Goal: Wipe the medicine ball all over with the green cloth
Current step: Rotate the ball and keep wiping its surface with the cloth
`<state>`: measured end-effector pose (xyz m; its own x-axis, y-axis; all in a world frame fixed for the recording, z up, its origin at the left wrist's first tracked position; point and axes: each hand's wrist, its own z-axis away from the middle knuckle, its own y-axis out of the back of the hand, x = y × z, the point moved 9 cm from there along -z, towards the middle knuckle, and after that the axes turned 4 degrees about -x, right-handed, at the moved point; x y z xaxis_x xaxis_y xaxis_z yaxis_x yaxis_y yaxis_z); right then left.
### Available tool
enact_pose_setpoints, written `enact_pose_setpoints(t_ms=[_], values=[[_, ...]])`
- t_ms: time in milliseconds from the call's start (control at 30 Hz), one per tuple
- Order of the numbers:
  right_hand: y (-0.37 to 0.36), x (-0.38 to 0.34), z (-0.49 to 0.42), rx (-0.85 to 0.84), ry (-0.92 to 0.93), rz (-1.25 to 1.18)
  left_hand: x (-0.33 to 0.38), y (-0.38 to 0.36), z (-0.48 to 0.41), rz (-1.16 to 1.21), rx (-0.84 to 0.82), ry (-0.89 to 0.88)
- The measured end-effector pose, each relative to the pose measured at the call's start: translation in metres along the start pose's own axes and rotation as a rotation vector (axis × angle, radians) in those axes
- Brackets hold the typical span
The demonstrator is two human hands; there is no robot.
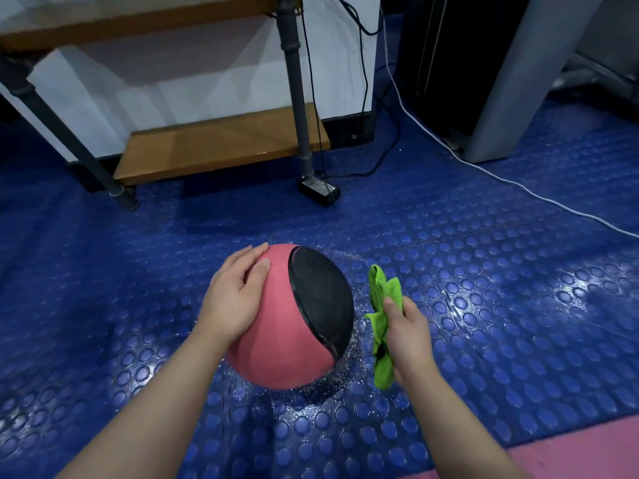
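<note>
left hand (235,299): flat, fingers straight on ball's (276,340) upper left | right hand (408,337): grips cloth (383,295), just right of ball, apart | ball: on floor (484,271) between hands

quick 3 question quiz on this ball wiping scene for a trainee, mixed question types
1. True or false: the green cloth is pressed against the medicine ball.
2. Which hand rests on the ball? A) left B) right C) both
3. Fill in: the studded floor mat under the ball is ____.

Key
1. False: the right hand holds the cloth beside the ball, apart from it.
2. A: the left hand lies on its top.
3. Blue.
</note>
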<state>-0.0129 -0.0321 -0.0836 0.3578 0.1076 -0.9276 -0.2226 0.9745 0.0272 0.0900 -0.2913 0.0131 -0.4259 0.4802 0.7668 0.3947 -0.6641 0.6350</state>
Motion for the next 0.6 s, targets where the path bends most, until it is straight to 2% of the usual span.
enact_pose_setpoints(t_ms=[133,267,433,533,600], values=[[-0.017,-0.015,0.044,0.092,0.211,0.21,0.005,-0.002,-0.006,-0.018,0.022,0.023],[-0.062,-0.01,0.069,-0.04,0.25,0.313,0.006,-0.004,-0.002,-0.113,0.093,0.036],[-0.059,0.005,0.031,-0.001,0.159,0.181,0.009,-0.002,0.01,-0.142,0.189,0.005],[-0.057,0.013,0.0,-0.077,-0.073,-0.073,0.013,-0.005,0.014,-0.158,0.201,0.022],[-0.055,0.012,-0.015,-0.096,-0.173,-0.118,0.017,-0.008,0.016,-0.174,0.198,0.042]])
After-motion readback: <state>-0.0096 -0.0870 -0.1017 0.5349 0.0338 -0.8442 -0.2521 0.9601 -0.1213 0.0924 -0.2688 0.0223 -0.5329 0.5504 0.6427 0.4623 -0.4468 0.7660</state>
